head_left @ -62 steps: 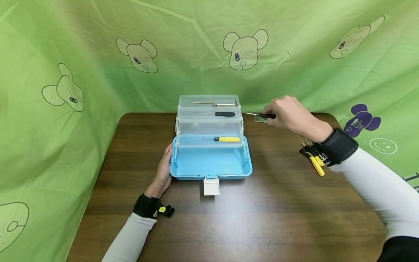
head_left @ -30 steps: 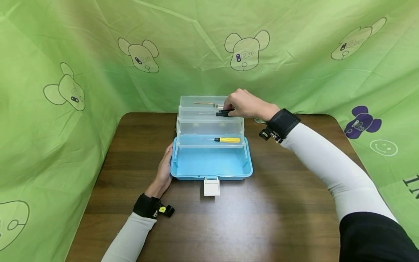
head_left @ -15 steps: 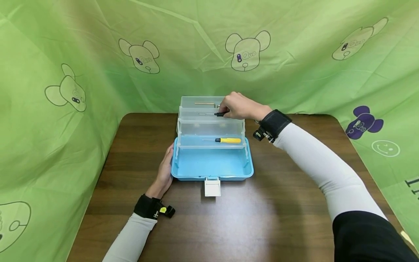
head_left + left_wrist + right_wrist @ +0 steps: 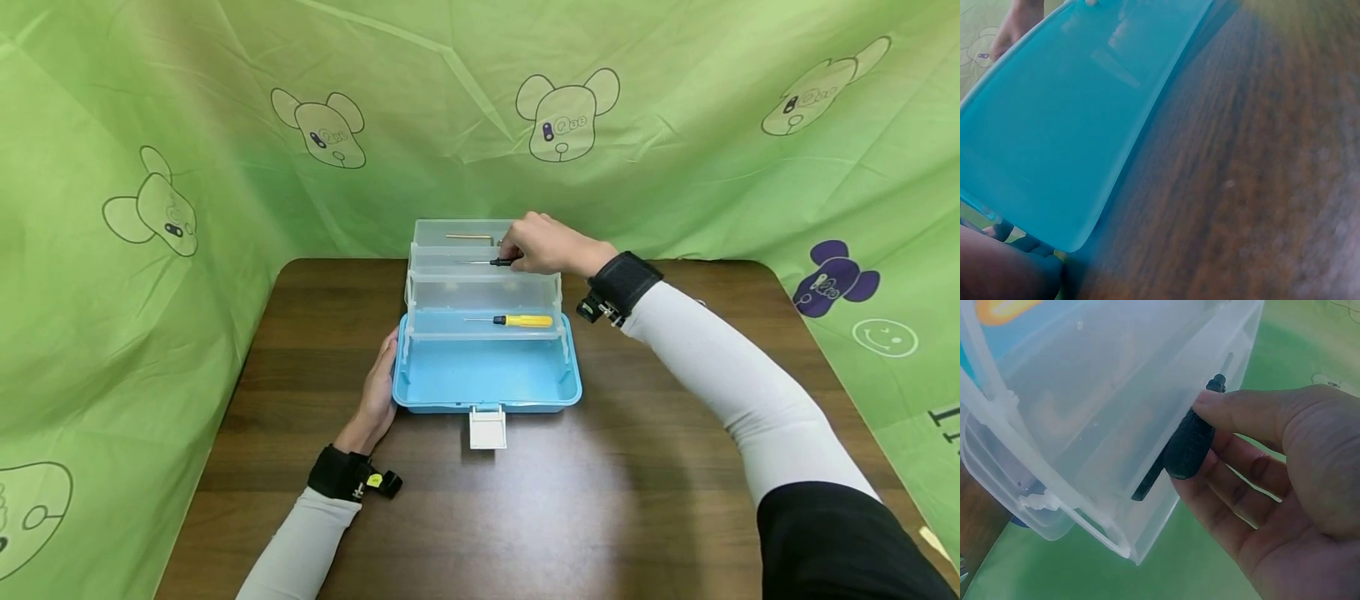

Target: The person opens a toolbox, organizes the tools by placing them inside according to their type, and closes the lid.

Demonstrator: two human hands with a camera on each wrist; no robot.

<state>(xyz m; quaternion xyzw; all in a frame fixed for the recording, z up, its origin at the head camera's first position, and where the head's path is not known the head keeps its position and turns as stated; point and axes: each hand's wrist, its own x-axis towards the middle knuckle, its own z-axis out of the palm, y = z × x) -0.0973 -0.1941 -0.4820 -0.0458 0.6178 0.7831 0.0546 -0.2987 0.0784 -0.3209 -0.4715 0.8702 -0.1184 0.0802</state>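
Note:
A light-blue toolbox [image 4: 487,371] stands unfolded, its translucent stepped trays [image 4: 486,292] raised behind the base. My right hand [image 4: 551,246] pinches the handle of a black screwdriver [image 4: 1191,444] between thumb and fingers, over the middle tray. Behind that handle shows a second dark handle [image 4: 1147,481] lying in the same tray. My left hand [image 4: 377,383] rests along the toolbox's left wall, fingers extended against the side. The lowest tray carries a yellow screwdriver [image 4: 523,321]. A brass-coloured hex key [image 4: 469,237] lies in the top tray; my right hand covers that tray's right end.
A white latch [image 4: 487,429] hangs from the toolbox front. The wooden table [image 4: 315,333] meets a green cloth backdrop [image 4: 420,108] behind. My right sleeve [image 4: 712,358] crosses the table's right side and covers what lies beneath it.
My right hand has brought the black screwdriver leftward from the table's right side to the middle tray, then stayed almost still. The yellow-handled pliers and wrench are now covered by my arm. Left hand unmoved.

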